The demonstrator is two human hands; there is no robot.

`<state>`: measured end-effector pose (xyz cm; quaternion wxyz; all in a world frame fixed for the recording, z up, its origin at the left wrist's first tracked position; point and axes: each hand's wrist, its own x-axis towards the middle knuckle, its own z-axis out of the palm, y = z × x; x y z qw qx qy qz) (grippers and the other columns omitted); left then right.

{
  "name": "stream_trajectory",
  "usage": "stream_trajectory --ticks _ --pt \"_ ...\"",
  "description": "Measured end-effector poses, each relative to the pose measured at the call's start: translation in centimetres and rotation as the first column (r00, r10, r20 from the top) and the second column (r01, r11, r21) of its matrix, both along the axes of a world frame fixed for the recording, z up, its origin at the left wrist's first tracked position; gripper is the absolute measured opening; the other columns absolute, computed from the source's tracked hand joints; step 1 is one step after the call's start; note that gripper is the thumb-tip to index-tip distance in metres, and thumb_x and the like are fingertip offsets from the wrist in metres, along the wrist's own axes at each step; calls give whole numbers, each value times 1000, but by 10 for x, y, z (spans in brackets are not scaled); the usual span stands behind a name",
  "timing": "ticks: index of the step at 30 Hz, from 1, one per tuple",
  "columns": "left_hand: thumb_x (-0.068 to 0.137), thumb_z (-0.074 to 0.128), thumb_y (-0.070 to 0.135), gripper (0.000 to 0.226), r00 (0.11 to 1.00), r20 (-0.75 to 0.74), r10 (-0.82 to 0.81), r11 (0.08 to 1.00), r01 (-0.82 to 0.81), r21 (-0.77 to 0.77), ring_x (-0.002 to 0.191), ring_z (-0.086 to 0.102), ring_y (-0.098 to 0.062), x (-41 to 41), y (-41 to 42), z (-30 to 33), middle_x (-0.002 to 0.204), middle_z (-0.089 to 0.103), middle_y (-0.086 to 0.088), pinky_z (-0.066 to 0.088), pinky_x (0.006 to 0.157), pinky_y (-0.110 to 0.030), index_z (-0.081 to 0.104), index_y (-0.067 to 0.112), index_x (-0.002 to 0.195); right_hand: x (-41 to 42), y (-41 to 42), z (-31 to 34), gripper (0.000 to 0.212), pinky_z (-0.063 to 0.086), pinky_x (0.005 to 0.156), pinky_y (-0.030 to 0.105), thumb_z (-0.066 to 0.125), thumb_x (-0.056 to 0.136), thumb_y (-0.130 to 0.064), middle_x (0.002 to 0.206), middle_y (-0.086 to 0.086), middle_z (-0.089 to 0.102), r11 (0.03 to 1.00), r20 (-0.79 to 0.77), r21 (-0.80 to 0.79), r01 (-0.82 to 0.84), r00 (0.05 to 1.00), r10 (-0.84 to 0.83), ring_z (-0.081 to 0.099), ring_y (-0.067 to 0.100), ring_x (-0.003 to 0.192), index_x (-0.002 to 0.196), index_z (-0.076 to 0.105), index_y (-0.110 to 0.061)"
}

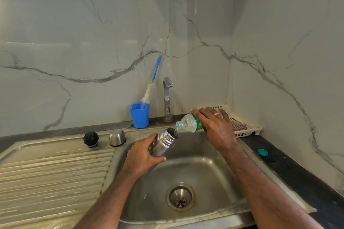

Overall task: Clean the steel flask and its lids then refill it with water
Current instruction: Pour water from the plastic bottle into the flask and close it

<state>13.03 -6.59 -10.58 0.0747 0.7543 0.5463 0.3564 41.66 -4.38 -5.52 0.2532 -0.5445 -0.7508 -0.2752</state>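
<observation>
My left hand grips the steel flask, which is uncapped and tilted to the right over the sink basin. My right hand holds a clear plastic water bottle tipped on its side, its mouth at the flask's opening. A thin stream of water runs from the bottle into the flask. The black inner lid and the steel cup lid stand side by side on the sink's rim, left of the basin.
A blue holder with a blue-handled bottle brush stands left of the tap. A white basket with a striped cloth sits in the back right corner. The bottle's teal cap lies on the dark counter. A ribbed drainboard lies left.
</observation>
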Motion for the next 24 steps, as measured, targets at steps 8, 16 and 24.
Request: stream_trajectory --ticks 8,16,24 --pt "62 92 54 95 1000 4 -6 1000 6 17 115 61 -11 2 0 1 135 64 7 54 100 -42 50 30 144 0 0 1 99 46 102 57 88 62 0 128 -1 64 1000 4 15 -4 1000 4 62 27 120 144 43 -32" --pt "63 93 50 92 1000 6 -17 999 17 32 112 61 -9 2 -2 2 133 65 8 54 98 -37 51 30 142 1 1 -1 93 45 103 56 86 65 1 127 -2 64 999 2 48 -19 1000 18 61 27 120 143 47 -31" --pt "63 92 50 93 1000 -1 -10 1000 10 20 115 62 -12 3 -2 2 135 65 6 55 100 -43 51 29 143 1 2 -1 94 45 104 57 87 64 0 128 -2 64 999 6 38 -14 1000 14 61 27 120 144 46 -32"
